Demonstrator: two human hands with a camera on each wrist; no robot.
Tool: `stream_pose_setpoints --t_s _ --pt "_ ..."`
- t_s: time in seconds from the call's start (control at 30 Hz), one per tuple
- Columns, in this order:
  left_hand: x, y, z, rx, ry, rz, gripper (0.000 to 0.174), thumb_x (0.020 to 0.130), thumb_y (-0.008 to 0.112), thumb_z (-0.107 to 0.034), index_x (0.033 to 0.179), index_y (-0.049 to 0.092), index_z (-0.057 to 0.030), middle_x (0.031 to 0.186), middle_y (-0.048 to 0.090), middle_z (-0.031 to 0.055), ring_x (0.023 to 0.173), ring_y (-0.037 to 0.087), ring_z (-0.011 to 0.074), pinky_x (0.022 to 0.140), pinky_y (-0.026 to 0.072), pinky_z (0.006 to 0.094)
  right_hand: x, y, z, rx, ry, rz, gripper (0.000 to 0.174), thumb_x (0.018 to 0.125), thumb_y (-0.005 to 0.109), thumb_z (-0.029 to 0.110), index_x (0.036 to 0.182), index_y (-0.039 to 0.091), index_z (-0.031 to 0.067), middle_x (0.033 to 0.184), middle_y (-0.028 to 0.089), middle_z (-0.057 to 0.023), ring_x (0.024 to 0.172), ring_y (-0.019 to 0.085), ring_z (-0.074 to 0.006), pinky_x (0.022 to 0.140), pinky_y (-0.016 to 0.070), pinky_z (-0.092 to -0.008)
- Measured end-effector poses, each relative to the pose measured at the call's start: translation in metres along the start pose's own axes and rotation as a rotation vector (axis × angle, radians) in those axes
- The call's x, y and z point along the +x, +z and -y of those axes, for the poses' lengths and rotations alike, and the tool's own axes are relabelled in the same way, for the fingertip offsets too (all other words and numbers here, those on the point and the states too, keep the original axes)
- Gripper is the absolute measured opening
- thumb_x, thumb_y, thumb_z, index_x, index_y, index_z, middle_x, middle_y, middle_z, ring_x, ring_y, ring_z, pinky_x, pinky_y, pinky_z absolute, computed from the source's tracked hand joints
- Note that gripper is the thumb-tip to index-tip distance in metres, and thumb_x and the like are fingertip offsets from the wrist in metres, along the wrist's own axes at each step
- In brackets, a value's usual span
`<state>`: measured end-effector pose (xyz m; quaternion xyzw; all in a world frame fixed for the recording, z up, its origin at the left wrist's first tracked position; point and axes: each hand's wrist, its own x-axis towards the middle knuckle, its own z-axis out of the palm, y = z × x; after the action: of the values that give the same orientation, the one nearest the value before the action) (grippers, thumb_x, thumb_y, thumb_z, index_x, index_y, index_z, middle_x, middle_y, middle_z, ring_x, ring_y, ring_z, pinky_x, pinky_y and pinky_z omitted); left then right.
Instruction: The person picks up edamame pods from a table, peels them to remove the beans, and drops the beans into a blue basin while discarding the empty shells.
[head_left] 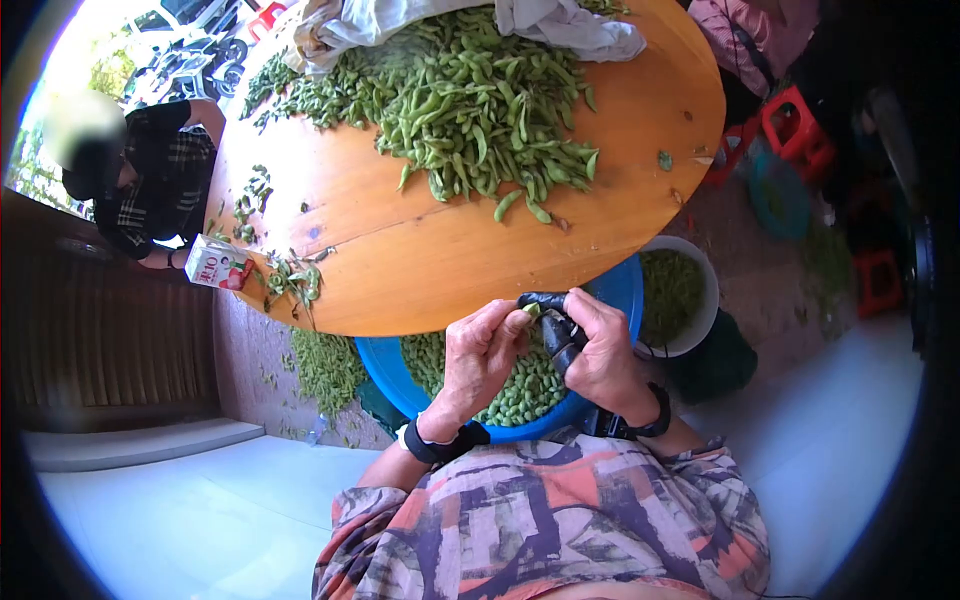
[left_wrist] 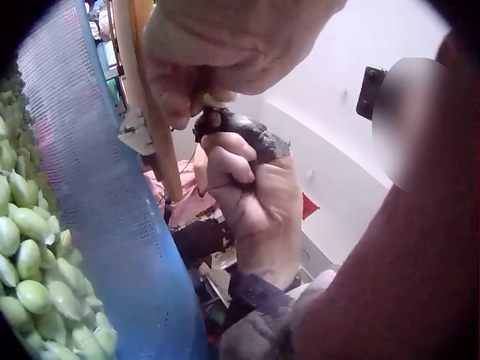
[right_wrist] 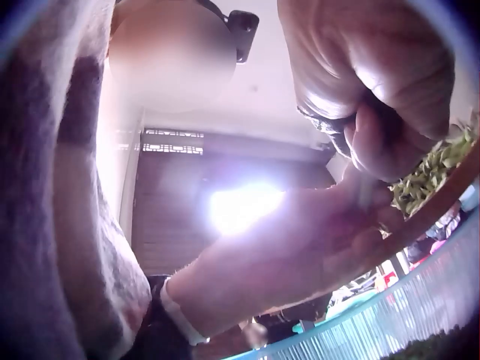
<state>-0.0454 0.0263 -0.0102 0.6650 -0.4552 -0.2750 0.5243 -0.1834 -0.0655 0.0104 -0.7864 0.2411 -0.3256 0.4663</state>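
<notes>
Close over the front edge of the table, my left hand (head_left: 478, 355) pinches a green soybean pod (head_left: 532, 311) between thumb and fingertips. My right hand (head_left: 605, 350) grips the same pod from the other side, its fingers curled. Black coverings (head_left: 560, 340) wrap some of the right fingers. In the left wrist view a bit of the pod (left_wrist: 214, 99) shows between the two hands; the rest is hidden by fingers. Below the hands a blue basket (head_left: 378, 366) holds many shelled green beans (head_left: 525, 390).
A big heap of pods (head_left: 480, 100) lies on the round wooden table (head_left: 440, 260), partly under a pale cloth (head_left: 570, 30). A drink carton (head_left: 217, 263) stands at the left edge. Empty-looking husks (head_left: 325, 370) litter the floor; a white tub (head_left: 705, 300) stands right. Another person (head_left: 165, 180) is at left.
</notes>
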Motion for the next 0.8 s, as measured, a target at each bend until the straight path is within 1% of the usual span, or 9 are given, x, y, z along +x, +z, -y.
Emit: stream_pose_setpoints --t_s 0.2,0.33,0.37,0.4,0.47,0.53,0.6,0.67,0.8 --pt "0.0 -0.011 -0.01 -0.139 -0.186 0.154 0.021 0.103 0.046 -0.015 0.095 0.058 0.0004 0.058 0.058 0.0022 0.05 0.054 0.0073 0.048 0.0432 0.0231 0.001 0.01 0.002 -0.086 -0.041 -0.019 0.025 0.072 0.056 -0.006 0.097 0.06 -0.0016 0.084 0.057 -0.0179 0.078 0.059 -0.0389 0.067 0.0485 -0.04" --pt "0.005 0.001 -0.011 0.11 0.16 -0.024 0.021 0.102 0.046 -0.015 0.104 0.056 0.0035 0.067 0.057 0.006 0.056 0.053 0.0111 0.049 0.0418 0.0266 -0.006 0.026 0.001 -0.216 -0.114 -0.137 0.024 0.069 0.057 -0.006 0.093 0.057 -0.0027 0.086 0.053 -0.02 0.077 0.056 -0.0422 0.066 0.0473 -0.0432" --pt "0.0 0.001 -0.022 -0.032 -0.202 0.043 0.016 0.097 0.046 -0.006 0.107 0.055 0.0023 0.075 0.056 0.0183 0.065 0.056 0.0283 0.063 0.0452 0.0376 -0.007 0.027 0.001 -0.225 -0.135 -0.139 0.026 0.069 0.057 -0.006 0.095 0.057 -0.0026 0.088 0.051 -0.0212 0.078 0.056 -0.043 0.066 0.0472 -0.045" --pt "-0.001 0.002 -0.019 -0.035 -0.206 0.046 0.016 0.097 0.046 -0.006 0.107 0.055 0.0023 0.075 0.056 0.0183 0.065 0.056 0.0283 0.063 0.0452 0.0376 -0.008 0.027 0.001 -0.226 -0.13 -0.137 0.026 0.069 0.057 -0.006 0.095 0.057 -0.0026 0.088 0.051 -0.0212 0.078 0.056 -0.043 0.066 0.0472 -0.045" --pt "-0.003 0.005 -0.007 -0.059 -0.124 -0.009 0.021 0.094 0.042 -0.004 0.109 0.055 0.0026 0.073 0.054 0.0179 0.064 0.054 0.0271 0.062 0.0447 0.0361 -0.009 0.027 0.001 -0.238 -0.164 -0.089 0.032 0.068 0.057 -0.009 0.1 0.055 -0.0034 0.09 0.05 -0.0215 0.08 0.057 -0.043 0.068 0.0485 -0.0449" --pt "-0.004 0.007 -0.001 0.0 -0.054 -0.001 0.026 0.093 0.041 -0.005 0.114 0.054 0.0023 0.072 0.053 0.012 0.064 0.05 0.0179 0.059 0.0433 0.032 -0.01 0.027 -0.001 -0.236 -0.147 -0.085 0.031 0.068 0.057 -0.009 0.099 0.055 -0.0028 0.089 0.05 -0.0209 0.079 0.056 -0.0429 0.067 0.0478 -0.045" --pt "-0.004 0.009 -0.009 -0.171 -0.184 -0.006 0.022 0.095 0.045 -0.012 0.103 0.058 0.0044 0.076 0.05 0.0051 0.062 0.046 0.012 0.056 0.0413 0.0277 -0.008 0.025 -0.005 -0.239 -0.173 -0.109 0.031 0.069 0.057 -0.008 0.099 0.056 -0.0025 0.089 0.05 -0.0206 0.078 0.057 -0.0426 0.066 0.0476 -0.0452" --pt "-0.003 0.008 -0.01 -0.475 -0.359 0.095 0.028 0.1 0.041 -0.014 0.122 0.054 -0.0014 0.079 0.052 -0.0055 0.062 0.044 0.005 0.056 0.0384 0.0188 -0.003 0.017 -0.004 -0.166 -0.097 -0.127 0.022 0.075 0.057 -0.004 0.096 0.061 -0.0012 0.082 0.054 -0.0194 0.074 0.057 -0.0402 0.064 0.0466 -0.0406" --pt "-0.002 0.0 0.01 -0.625 -0.335 0.252 0.031 0.099 0.044 -0.011 0.127 0.051 0.0017 0.082 0.056 -0.002 0.07 0.049 0.0076 0.065 0.0417 0.0194 0.001 0.002 -0.008 0.06 0.05 -0.053 0.016 0.079 0.059 -0.002 0.095 0.062 -0.0016 0.079 0.059 -0.0136 0.072 0.061 -0.0281 0.065 0.0485 -0.0352"
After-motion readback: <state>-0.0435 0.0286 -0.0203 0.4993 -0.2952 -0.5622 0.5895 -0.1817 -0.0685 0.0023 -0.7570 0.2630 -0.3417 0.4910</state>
